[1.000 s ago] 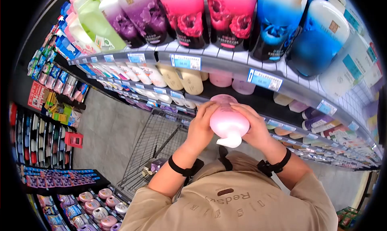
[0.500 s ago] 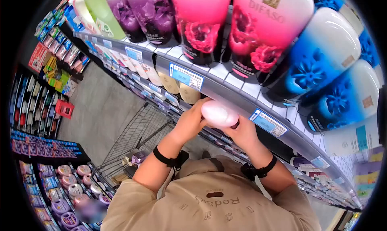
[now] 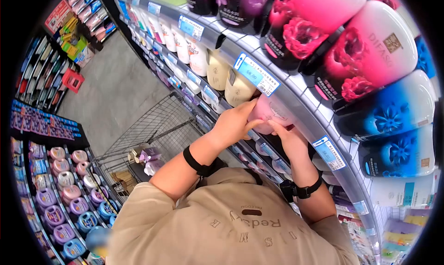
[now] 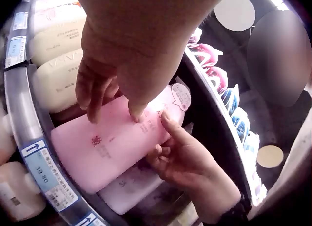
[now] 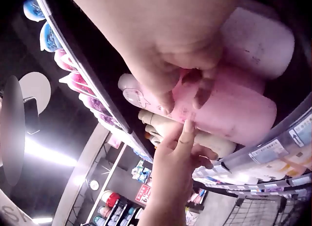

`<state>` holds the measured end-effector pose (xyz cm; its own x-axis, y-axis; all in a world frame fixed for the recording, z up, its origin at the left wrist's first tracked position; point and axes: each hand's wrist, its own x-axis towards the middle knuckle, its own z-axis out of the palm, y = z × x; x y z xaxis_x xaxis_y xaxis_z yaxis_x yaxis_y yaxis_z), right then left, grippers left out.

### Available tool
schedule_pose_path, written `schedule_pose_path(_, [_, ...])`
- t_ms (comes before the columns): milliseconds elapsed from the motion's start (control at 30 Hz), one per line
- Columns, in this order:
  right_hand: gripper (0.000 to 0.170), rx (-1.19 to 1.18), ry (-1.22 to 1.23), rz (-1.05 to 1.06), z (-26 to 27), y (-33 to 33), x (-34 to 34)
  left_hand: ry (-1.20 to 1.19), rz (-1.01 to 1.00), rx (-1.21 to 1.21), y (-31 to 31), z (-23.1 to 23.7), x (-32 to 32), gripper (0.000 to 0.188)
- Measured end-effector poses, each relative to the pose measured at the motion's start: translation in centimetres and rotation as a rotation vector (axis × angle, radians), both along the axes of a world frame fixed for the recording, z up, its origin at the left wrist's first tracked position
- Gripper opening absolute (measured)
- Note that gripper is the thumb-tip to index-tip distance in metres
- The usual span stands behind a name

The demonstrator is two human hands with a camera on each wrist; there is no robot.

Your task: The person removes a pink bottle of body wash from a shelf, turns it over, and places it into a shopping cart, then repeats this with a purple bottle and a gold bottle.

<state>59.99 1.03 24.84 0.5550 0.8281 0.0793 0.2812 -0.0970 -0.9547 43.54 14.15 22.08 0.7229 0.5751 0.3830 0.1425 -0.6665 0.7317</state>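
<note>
A pink bottle point(image 3: 273, 114) lies between both hands at the lower shelf, just under the upper shelf's edge. My left hand point(image 3: 233, 122) grips its left side; in the left wrist view that hand point(image 4: 129, 55) has its thumb on the label face and its fingers over the far side. Opposite, my right hand point(image 3: 292, 144) holds the bottle with its thumb on the front. The right wrist view shows this hand point(image 5: 180, 55) across the pink bottle point(image 5: 234, 111). A pale lilac bottle point(image 4: 131, 187) is beside it, and cream bottles point(image 4: 61, 84) stand on the other side.
Large pink bottles point(image 3: 370, 47) and blue bottles point(image 3: 393, 107) line the upper shelf, whose edge carries price tags point(image 3: 256, 74). A wire cart point(image 3: 152, 126) holding a few items stands at the left on the grey floor. Another rack of coloured containers point(image 3: 69, 191) is at the lower left.
The pink bottle has gone from in front of the upper shelf's edge to the lower shelf, both hands moving with it. Its white pump no longer shows in the head view, which has shifted.
</note>
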Motion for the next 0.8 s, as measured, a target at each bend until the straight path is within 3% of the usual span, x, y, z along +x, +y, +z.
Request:
schedule_pose_path(67, [0.037,-0.054,0.029,0.012,-0.3,-0.1,0.1,0.008,0.037,0.046,0.1,-0.6,-0.6,0.059])
schedule_pose_path(133, [0.038,0.036,-0.182,-0.034,-1.5,0.1,0.3,0.058,0.015,0.063,0.4,-0.8,-1.6,0.052])
schedule_pose_path(300, [0.046,0.014,0.077,-0.085,-1.4,0.9,-0.9,0.155,-0.086,0.012,1.1,-0.9,-4.9,0.029])
schedule_pose_path(367, [0.052,-0.029,-0.137,-0.098,-4.0,1.1,0.6,0.168,-0.075,0.032,1.0,-1.5,-6.5,0.028])
schedule_pose_path(467, [0.056,-0.007,-0.267,-0.163,-3.3,1.4,-0.4,0.195,-0.027,0.018,0.6,-1.2,-10.0,0.028])
schedule_pose_path(533, [0.058,-0.038,-0.239,-0.147,-4.1,1.6,0.2,0.211,0.019,-0.017,0.5,-1.0,-12.9,0.028])
schedule_pose_path(600, [0.055,0.033,-0.099,-0.137,-3.7,1.7,-0.6,0.294,0.164,-0.189,-0.1,-1.5,-18.0,0.028])
schedule_pose_path(667, [0.061,0.142,0.145,-0.073,-3.8,1.5,-1.9,0.317,0.234,-0.204,-0.7,-1.8,-22.0,0.030])
schedule_pose_path(733, [0.067,0.083,0.203,0.017,-4.1,0.5,-2.5,0.330,0.361,-0.277,-1.6,-2.2,-26.4,0.030])
schedule_pose_path(800, [0.071,0.039,0.200,-0.071,-5.4,-0.8,-4.3,0.383,0.447,-0.297,-2.8,-2.4,-31.1,0.032])
